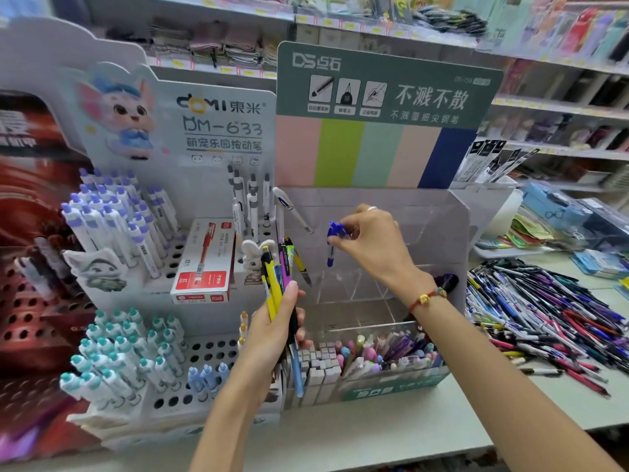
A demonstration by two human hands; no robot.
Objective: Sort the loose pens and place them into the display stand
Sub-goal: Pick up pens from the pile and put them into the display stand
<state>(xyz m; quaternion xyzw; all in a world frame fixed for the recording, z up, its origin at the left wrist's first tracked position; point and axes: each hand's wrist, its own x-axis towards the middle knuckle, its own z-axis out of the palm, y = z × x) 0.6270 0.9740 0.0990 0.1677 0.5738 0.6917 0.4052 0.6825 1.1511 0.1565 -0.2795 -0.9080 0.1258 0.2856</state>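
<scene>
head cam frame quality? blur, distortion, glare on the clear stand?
Head view: wide-angle bowing, shelves curve toward the edges; top shelves and far left edge smeared, centre sharper. Lighting flat, shadows faint. Clear acrylic stand shows mild sheen, see-through. Right hand with blue pen and left hand with pen bundle readable.

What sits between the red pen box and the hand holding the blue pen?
In the head view, between the red pen box and the right hand stand a white rabbit-shaped topper and the bundle of pens gripped upright in the left hand.

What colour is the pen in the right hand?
Blue and white pen, seen from the head camera.
</scene>
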